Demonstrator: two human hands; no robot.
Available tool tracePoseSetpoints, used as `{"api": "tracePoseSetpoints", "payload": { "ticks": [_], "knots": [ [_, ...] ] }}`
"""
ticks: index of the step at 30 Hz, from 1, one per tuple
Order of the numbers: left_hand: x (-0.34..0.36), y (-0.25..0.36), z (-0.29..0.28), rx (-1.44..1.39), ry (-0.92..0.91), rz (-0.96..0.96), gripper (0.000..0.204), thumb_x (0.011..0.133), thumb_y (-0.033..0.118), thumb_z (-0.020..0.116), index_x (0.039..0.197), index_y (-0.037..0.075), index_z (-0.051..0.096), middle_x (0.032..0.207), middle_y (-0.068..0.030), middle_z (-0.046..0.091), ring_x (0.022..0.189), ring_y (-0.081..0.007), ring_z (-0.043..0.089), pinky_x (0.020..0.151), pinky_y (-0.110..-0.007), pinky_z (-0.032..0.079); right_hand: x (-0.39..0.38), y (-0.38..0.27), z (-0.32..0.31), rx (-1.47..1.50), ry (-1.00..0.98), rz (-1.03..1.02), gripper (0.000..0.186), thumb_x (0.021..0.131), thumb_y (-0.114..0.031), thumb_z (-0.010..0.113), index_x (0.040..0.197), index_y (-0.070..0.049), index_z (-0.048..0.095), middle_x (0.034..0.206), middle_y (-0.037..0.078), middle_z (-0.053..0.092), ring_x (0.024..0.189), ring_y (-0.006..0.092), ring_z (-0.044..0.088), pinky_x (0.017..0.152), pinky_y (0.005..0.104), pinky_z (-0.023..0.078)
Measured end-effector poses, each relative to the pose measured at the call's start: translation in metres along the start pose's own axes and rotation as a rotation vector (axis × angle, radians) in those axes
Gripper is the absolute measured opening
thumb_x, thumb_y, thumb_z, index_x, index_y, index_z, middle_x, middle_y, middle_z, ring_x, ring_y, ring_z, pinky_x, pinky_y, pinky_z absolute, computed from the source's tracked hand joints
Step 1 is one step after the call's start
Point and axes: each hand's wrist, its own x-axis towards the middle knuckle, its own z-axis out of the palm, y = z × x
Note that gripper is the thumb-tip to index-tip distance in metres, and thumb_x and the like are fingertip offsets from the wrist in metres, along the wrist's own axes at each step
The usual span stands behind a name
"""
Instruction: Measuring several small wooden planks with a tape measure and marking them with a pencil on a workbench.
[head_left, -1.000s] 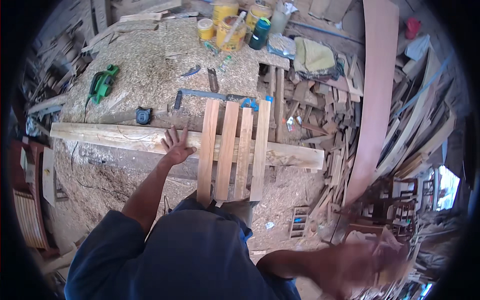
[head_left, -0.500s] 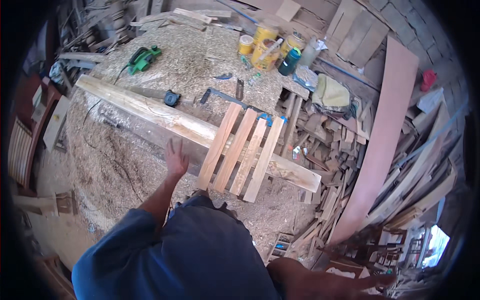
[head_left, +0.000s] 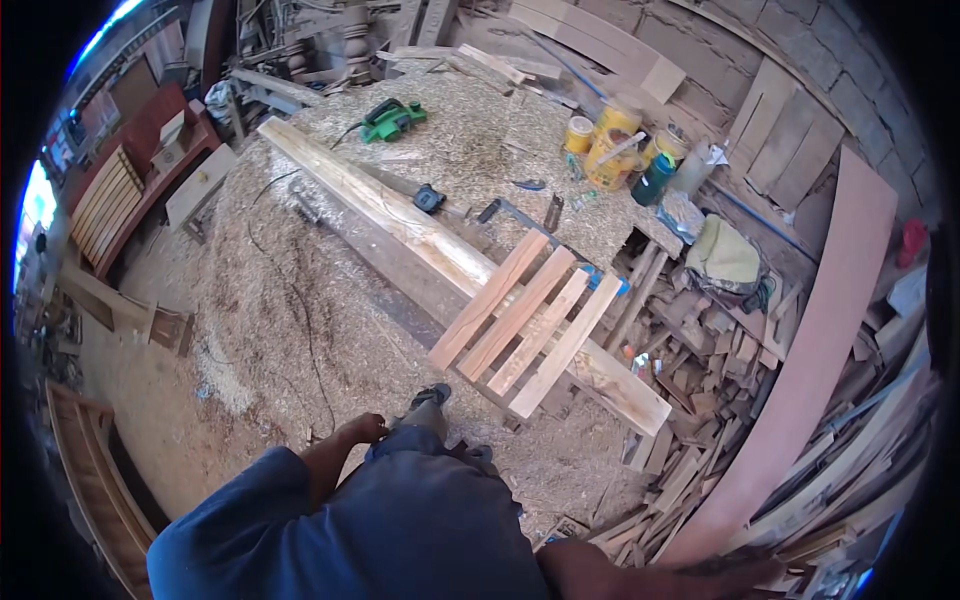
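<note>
My left hand (head_left: pixel 368 428) hangs close to my left side, just left of my shoe (head_left: pixel 430 396); its fingers are mostly turned from sight and no object shows in it. At the lower right my right arm stretches out sideways, and my right hand (head_left: pixel 765 573) is beside the leaning boards, dark and blurred, so its grip is unclear. In front of me, several light wooden slats (head_left: pixel 538 318) lie side by side across a long thick plank (head_left: pixel 385 222). The plank rests on a low, dusty bench (head_left: pixel 375 283).
Beyond the plank lie a green power planer (head_left: pixel 393 120), a dark tape measure (head_left: pixel 428 198), yellow tubs (head_left: pixel 612 160) and a green bottle (head_left: pixel 653 180). A cord (head_left: pixel 292 290) crosses the shavings at left. Offcuts (head_left: pixel 715 370) and a long reddish board (head_left: pixel 815 330) stand at right.
My left hand, earlier spread open over the bench edge, has drawn back and down to my side. The view has swung left. The slats and plank stay in place; my right arm remains out sideways.
</note>
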Motion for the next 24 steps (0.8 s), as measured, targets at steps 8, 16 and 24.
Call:
{"api": "tracePoseSetpoints", "payload": {
  "ticks": [8, 16, 24],
  "knots": [
    [-0.042, 0.063, -0.011, -0.138, 0.119, -0.109, 0.063, 0.092, 0.044, 0.069, 0.139, 0.002, 0.068, 0.132, -0.0277, 0.071, 0.126, -0.0424, 0.068, 0.108, -0.05, 0.053, 0.031, -0.063, -0.007, -1.886, -0.709, 0.247, 0.052, 0.114, -0.043, 0.042, 0.16, -0.02, 0.036, 0.171, 0.021, 0.03, 0.163, 0.0495, 0.017, 0.129, 0.0708, 0.022],
    [-0.074, 0.28, -0.145, -0.13, 0.05, 0.28, 0.054, 0.099, 0.037, 0.07, 0.14, 0.002, 0.067, 0.132, -0.0262, 0.072, 0.126, -0.0426, 0.068, 0.11, -0.047, 0.053, 0.07, -0.155, -0.023, -3.572, -1.057, -0.213, 0.079, 0.102, -0.033, 0.073, 0.166, -0.007, 0.036, 0.166, 0.019, 0.042, 0.148, 0.0368, 0.049, 0.116, 0.055, 0.049],
    [-0.24, 0.546, -0.232, -0.572, -0.786, 1.584, 0.034, 0.11, 0.019, 0.063, 0.14, 0.002, 0.062, 0.134, -0.0196, 0.066, 0.127, -0.0319, 0.063, 0.109, -0.046, 0.051, -0.05, -0.386, -0.176, -1.905, 0.308, 1.026, 0.078, 0.105, -0.004, 0.063, 0.171, -0.001, 0.022, 0.172, 0.028, 0.033, 0.155, 0.0389, 0.041, 0.124, 0.0516, 0.036]
  ]
}}
